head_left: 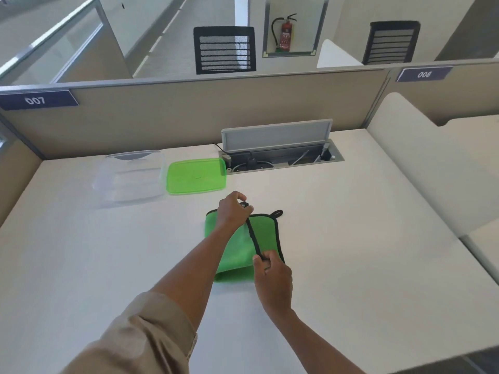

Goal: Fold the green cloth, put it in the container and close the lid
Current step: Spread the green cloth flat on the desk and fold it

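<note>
The green cloth [237, 249] with black trim lies partly folded on the white desk [351, 238], one layer doubled over. My left hand [232, 210] pinches its black edge at the far corner. My right hand [272, 276] pinches the same edge at the near end, so the trim runs taut between both hands. A clear plastic container [129, 178] stands open at the back left. Its green lid [195, 176] lies flat on the desk just right of it.
An open cable hatch [280, 155] with a raised grey flap sits in the desk behind the lid. A beige partition [189, 114] closes off the back. A white side divider [432, 171] bounds the right.
</note>
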`<action>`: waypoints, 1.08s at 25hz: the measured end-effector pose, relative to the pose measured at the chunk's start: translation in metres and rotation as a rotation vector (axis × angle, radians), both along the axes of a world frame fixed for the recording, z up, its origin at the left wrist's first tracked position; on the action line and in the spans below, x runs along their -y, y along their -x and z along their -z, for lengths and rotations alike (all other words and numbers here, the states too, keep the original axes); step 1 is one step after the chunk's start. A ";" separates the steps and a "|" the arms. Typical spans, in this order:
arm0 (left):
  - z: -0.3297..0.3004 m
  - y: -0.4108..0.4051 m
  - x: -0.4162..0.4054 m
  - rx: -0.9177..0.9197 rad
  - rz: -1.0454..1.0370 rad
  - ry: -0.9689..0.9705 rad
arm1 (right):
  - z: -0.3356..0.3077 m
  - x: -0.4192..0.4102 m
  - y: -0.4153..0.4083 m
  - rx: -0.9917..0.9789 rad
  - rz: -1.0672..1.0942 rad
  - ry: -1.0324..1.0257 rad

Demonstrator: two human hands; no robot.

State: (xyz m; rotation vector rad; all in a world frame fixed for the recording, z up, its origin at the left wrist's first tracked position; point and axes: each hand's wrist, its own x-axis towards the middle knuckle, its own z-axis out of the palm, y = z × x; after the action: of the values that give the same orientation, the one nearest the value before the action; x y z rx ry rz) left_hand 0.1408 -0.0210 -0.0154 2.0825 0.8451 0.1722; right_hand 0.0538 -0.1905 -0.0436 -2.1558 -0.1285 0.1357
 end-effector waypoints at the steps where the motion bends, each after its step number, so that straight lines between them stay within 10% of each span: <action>1: 0.004 -0.004 0.005 -0.009 0.007 0.003 | 0.003 0.006 -0.004 -0.016 0.005 0.022; 27: 0.044 -0.017 0.069 0.039 0.131 0.130 | 0.024 0.069 -0.031 -0.188 -0.045 0.275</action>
State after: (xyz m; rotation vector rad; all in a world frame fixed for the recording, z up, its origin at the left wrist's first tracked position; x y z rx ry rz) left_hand 0.1574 -0.0903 -0.0599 1.9981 0.6758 0.0837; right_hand 0.0847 -0.2593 -0.0675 -2.4006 -0.0510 0.4009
